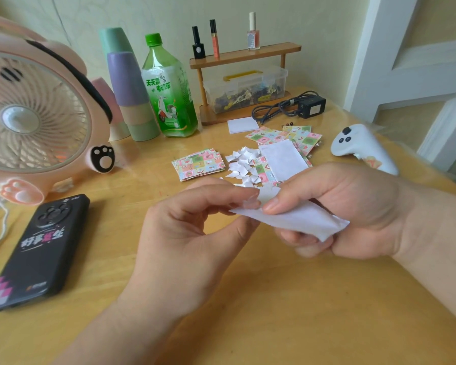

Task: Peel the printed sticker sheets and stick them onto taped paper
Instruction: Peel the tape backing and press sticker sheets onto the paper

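A white sheet (303, 219), its blank side up, is held above the table's middle. My right hand (353, 206) grips it, thumb on top and fingers curled beneath. My left hand (195, 222) pinches its left corner between thumb and forefinger. Behind the hands lie printed sticker sheets: one stack (198, 164) at centre, another (287, 135) further back right. A white sheet (283, 159) lies face down on more printed sheets. A heap of torn white backing scraps (241, 164) sits between the stacks.
A pink fan (37, 119) and a black phone (40, 248) stand at the left. Stacked cups (129, 88), a green bottle (169, 96), a wooden rack (245, 56) over a clear box, a power adapter (311, 105), a white pad (243, 125) and a white controller (363, 147) line the back.
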Motion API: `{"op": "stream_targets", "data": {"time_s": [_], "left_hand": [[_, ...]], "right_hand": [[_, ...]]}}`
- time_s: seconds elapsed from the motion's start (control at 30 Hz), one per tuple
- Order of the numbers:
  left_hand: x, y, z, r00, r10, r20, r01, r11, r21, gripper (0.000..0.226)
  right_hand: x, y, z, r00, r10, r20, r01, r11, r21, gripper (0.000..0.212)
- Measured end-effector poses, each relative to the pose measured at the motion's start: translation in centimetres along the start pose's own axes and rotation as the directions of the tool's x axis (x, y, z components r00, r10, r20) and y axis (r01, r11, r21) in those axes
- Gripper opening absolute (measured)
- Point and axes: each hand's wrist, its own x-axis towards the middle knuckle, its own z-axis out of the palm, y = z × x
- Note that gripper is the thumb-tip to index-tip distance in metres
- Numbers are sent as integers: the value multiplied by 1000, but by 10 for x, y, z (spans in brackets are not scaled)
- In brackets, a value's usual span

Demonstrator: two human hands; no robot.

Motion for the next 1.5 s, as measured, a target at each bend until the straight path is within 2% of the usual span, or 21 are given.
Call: {"op": "stream_targets", "data": {"time_s": [0.07,0.17,0.27,0.37,0.43,0.5,0.6,0.63,0.7,0.8,0.93,1.07,1.13,1.2,1.27,1.33,1.4,1.5], "left_hand": [[0,-1,-1,1000,19,3,-19,999,30,20],[1,2,-1,1000,16,14,-16,999,39,18],[1,6,0,1000,-7,26,7,1000,24,14],[1,10,2,996,-90,27,90,996,30,11],[2,11,3,980,-197,4,197,980,-18,9],[4,12,4,952,-307,-12,304,947,-99,8],[7,6,1,909,-416,4,411,895,-176,11],[7,4,0,897,-442,20,437,878,-195,12],[7,1,-1,872,-487,55,484,837,-257,13],[6,0,2,855,-510,90,509,796,-328,13],[4,0,4,868,-488,95,493,820,-290,14],[3,-2,5,876,-475,89,481,841,-250,15],[3,-5,4,881,-467,82,473,859,-195,32],[3,-7,1,883,-457,106,468,873,-136,64],[3,-6,-1,887,-450,103,460,883,-99,76],[4,-6,-1,892,-449,62,452,889,-70,80],[5,-8,0,893,-449,27,450,890,-71,86],[5,-8,0,898,-440,6,438,891,-118,89]], "right_hand": [[-6,9,-2,999,-32,9,32,997,71,10],[-11,11,-7,1000,-19,-25,20,1000,22,22],[-14,7,-9,999,38,-26,-38,999,-9,20],[-13,5,-12,986,36,-162,-48,996,-72,38],[-11,4,-14,964,-33,-266,-10,987,-159,47],[-9,3,-17,914,-176,-366,72,957,-280,54],[-11,6,-19,848,-395,-354,270,896,-353,67],[-11,6,-18,840,-442,-315,316,870,-378,64],[-11,10,-12,833,-488,-260,333,818,-469,46],[-4,19,-5,825,-485,-289,311,817,-485,25],[4,25,-1,815,-445,-371,308,875,-375,18],[2,23,1,810,-458,-366,309,864,-398,15],[2,22,1,797,-481,-366,291,836,-464,13],[0,21,1,792,-487,-369,261,816,-516,9],[-1,22,1,793,-494,-357,247,796,-553,9],[-1,23,1,777,-532,-335,256,755,-604,6],[-1,25,-3,723,-622,-301,273,658,-702,5],[-2,24,-8,616,-779,-113,262,338,-904,14]]}}
